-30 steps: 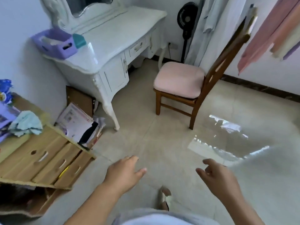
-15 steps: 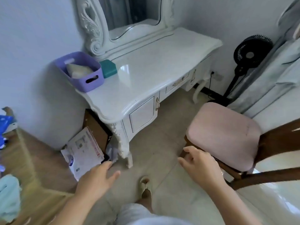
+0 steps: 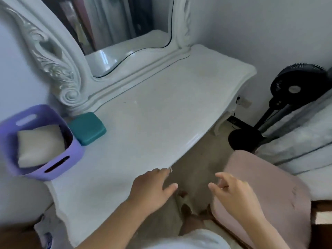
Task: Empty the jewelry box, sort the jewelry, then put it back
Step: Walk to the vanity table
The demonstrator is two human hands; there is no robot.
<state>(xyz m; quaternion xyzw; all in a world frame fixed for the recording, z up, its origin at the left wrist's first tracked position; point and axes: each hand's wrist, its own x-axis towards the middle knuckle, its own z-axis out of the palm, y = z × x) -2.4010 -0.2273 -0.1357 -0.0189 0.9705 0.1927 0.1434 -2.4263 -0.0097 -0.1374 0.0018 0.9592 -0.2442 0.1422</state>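
Note:
A small teal jewelry box (image 3: 87,128) with its lid closed sits at the left of the white dressing table (image 3: 161,112), touching a purple basket. My left hand (image 3: 152,189) hovers at the table's front edge, fingers relaxed and holding nothing, well to the right of the box. My right hand (image 3: 233,193) hangs over the pink chair seat, fingers loosely curled and empty. No jewelry is visible.
A purple basket (image 3: 59,164) holding a pale folded item stands at the table's left end. An ornate mirror (image 3: 115,33) rises at the back. A pink cushioned chair (image 3: 280,182) is at the lower right, a black fan (image 3: 294,87) beyond it.
I have come up close to the dressing table; the view rose from the floor to the tabletop. Both hands moved forward, the left reaching the table's front edge.

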